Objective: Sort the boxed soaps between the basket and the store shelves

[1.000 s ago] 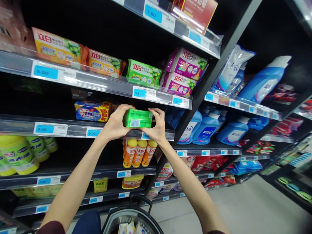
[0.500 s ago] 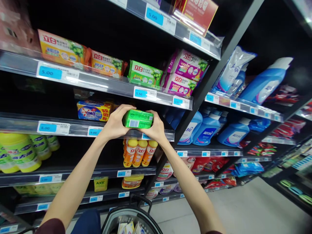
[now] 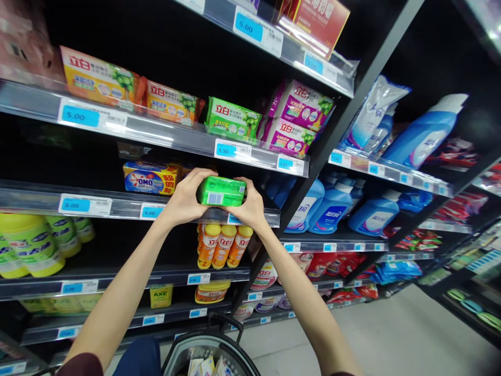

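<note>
Between my two hands is a green-wrapped pack of laundry soap (image 3: 223, 191), its barcode side facing me. My left hand (image 3: 187, 197) grips its left end and my right hand (image 3: 250, 202) its right end. The pack is at the front edge of a shelf (image 3: 113, 205); whether it rests there I cannot tell. Just left of my left hand lies a blue and yellow OMO box (image 3: 148, 177). On the shelf above sits a similar green soap pack (image 3: 233, 119), with purple packs (image 3: 291, 137) to its right and orange packs (image 3: 102, 78) to its left.
Below my hands stand orange bottles (image 3: 225, 248), with yellow-green bottles (image 3: 33, 243) at far left. Blue detergent bottles (image 3: 332, 206) fill shelves beyond the dark upright (image 3: 303, 196). A grey basket (image 3: 230, 347) holding several packets is at bottom centre. Grey floor (image 3: 391, 334) lies right.
</note>
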The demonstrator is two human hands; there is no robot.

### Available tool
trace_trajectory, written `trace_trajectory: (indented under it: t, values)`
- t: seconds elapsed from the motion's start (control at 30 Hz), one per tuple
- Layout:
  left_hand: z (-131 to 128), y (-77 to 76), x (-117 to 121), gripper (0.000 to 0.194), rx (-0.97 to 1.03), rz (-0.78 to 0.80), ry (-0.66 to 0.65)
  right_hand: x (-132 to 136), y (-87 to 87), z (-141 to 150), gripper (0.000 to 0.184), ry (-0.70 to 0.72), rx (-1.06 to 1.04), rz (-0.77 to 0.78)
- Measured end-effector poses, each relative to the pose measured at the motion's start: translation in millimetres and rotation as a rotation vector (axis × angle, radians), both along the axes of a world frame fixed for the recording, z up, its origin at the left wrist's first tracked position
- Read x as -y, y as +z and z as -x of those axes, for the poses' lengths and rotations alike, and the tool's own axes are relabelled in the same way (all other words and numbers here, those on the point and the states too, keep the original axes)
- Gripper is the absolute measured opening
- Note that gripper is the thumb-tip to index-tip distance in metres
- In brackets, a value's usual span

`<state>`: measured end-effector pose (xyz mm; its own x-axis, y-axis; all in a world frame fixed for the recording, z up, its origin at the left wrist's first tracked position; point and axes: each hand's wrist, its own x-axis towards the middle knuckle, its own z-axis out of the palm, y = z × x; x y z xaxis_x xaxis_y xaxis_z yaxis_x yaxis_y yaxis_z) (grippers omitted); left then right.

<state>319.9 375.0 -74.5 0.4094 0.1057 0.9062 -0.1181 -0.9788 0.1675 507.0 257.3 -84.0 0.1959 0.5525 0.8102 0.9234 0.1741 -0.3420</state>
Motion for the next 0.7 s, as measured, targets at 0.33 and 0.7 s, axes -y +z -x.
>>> trace_trajectory:
  t: [0.33, 0.7]
  values:
    - [-0.5, 0.3, -0.2, 0.055, 0.029, -0.020, -0.018, 0.4, 0.7, 0.0, 0.075, -0.027, 0.028, 0.021]
    - [-3.4, -6.9, -2.0, 0.060, 0.069, -0.119, -0.040, 0.3, -5.1, -0.5, 0.093, 0.119, -0.114, -0.070]
